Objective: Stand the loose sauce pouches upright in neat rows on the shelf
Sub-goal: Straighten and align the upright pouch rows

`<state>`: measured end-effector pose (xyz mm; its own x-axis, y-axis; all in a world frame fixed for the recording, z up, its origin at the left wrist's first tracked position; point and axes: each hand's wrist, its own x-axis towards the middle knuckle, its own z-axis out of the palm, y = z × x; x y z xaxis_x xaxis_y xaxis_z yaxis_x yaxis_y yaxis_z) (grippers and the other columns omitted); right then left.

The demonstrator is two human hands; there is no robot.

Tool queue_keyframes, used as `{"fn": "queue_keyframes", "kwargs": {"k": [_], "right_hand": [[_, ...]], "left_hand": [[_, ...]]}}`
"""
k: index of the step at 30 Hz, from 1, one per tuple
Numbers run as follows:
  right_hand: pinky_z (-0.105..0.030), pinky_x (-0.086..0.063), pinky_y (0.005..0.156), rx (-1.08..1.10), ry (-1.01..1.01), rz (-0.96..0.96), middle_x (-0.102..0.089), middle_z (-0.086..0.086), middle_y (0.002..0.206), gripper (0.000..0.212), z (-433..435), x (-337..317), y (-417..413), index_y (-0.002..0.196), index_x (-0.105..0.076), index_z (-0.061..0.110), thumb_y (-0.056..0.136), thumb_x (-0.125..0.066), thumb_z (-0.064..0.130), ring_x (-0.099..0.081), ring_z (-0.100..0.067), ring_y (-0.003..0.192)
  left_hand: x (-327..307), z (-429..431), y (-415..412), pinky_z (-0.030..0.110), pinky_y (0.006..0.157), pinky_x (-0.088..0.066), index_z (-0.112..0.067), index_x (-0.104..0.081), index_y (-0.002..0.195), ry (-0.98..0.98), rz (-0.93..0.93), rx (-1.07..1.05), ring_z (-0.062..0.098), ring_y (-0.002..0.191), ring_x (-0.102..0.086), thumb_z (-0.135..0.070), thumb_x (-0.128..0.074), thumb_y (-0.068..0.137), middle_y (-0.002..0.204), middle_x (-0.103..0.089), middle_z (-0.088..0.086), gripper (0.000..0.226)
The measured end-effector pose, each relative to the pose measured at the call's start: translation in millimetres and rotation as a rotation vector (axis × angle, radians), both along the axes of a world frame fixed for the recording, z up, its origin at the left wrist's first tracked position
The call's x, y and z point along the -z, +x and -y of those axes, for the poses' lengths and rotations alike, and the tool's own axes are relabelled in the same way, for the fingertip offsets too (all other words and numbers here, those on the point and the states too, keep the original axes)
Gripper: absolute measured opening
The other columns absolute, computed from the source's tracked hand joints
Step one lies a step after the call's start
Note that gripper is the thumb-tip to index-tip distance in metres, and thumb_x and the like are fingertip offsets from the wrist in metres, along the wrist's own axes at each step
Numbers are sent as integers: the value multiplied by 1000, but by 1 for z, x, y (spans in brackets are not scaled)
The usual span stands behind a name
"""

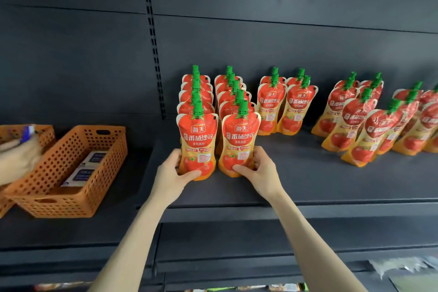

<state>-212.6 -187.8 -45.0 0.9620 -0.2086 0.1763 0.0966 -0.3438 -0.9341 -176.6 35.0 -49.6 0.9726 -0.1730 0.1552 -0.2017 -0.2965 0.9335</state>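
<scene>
Red and orange sauce pouches with green caps stand on the dark shelf (pixel 308 180). Two tight rows run front to back at the left. My left hand (pixel 174 168) grips the base of the left row's front pouch (pixel 198 135). My right hand (pixel 257 168) grips the base of the right row's front pouch (pixel 240 135). Both front pouches stand upright. Two short rows (pixel 282 106) stand just to the right. Further right, a loose cluster of pouches (pixel 369 125) leans at mixed angles.
An orange perforated basket (pixel 71 199) with small packets sits on the shelf section to the left, beside a second orange basket (pixel 45 133). Another person's blurred hand (pixel 16 161) reaches in at the far left. A slotted upright (pixel 154 42) divides the back panel.
</scene>
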Motion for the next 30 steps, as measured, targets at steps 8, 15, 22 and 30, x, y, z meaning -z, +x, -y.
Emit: {"fn": "queue_keyframes", "kwargs": {"k": [8, 15, 22, 30], "right_hand": [[-10, -48, 77, -18, -32, 13, -63, 5, 111, 36, -1, 2, -1, 110, -50, 17, 81, -71, 21, -60, -7, 100], [-12, -47, 80, -22, -43, 6, -63, 4, 115, 38, -3, 1, -1, 112, -49, 17, 81, -71, 22, -59, -8, 102], [-10, -44, 79, -2, -63, -5, -61, 3, 118, 41, -5, -1, -3, 115, -48, 14, 81, -70, 24, -57, -8, 101], [-18, -45, 87, 3, -73, -24, -61, 2, 121, 43, -6, -3, -4, 117, -47, 14, 82, -70, 25, -57, -9, 103]], "left_hand": [[-1, 1, -3, 10, 71, -44, -27, -52, 104, 35, 53, -31, -4, 89, -59, -19, -77, 74, 96, -59, -23, 40], [0, 0, -5, 8, 72, -44, -24, -52, 107, 36, 52, -25, -4, 91, -59, -18, -75, 75, 99, -61, -18, 40], [0, 0, -5, 8, 73, -43, -24, -50, 108, 42, 52, -18, -3, 91, -57, -16, -74, 76, 102, -60, -15, 41], [1, 0, -4, 17, 80, -46, -20, -49, 116, 44, 33, -13, 9, 102, -57, -17, -73, 77, 113, -59, -7, 46]]}}
